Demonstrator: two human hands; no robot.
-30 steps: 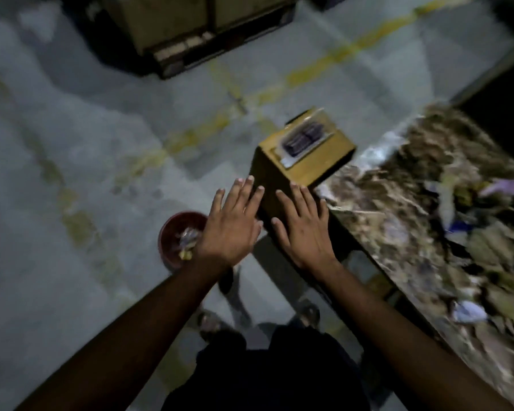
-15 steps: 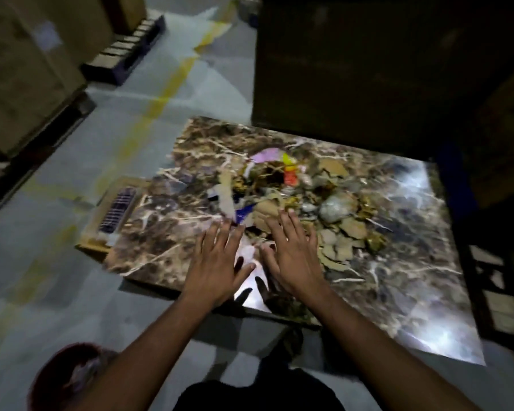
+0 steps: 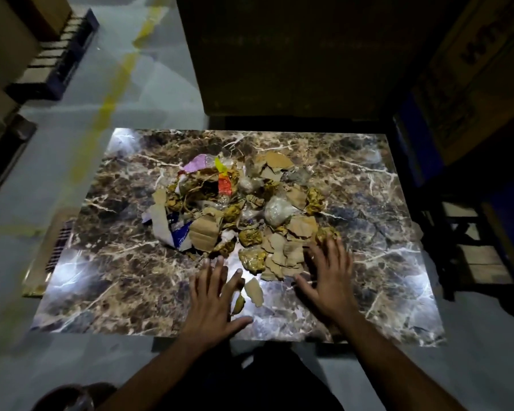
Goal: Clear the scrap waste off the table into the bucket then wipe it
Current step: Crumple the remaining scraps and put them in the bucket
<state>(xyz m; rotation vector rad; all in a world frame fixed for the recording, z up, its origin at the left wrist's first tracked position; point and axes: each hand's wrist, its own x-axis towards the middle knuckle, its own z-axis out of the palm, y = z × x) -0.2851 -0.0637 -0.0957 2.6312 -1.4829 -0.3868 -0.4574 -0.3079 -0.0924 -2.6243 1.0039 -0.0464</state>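
Both the left hand [image 3: 212,301] and the right hand [image 3: 328,280] lie spread wide above the bench [image 3: 383,307] beside the scrap pile [image 3: 238,209]; dark writing on the carton [image 3: 484,54] is unreadable.

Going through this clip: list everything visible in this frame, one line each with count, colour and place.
table: one, brown marbled top, centre of view
scrap pile: one heap, mostly tan cardboard bits and yellowish crumpled wads with pink, red, blue and clear plastic pieces, middle of the table
loose cardboard scrap: one, tan, on the table between the hands
bucket: one, reddish, on the floor at the bottom left, partly out of frame
box: one, tan, on the floor beside the table's left edge
pallet: one, dark, upper left on the floor
floor line: one, yellow, left of the table
left hand: one, fingers spread, near the table's front edge
right hand: one, fingers spread, at the pile's right front
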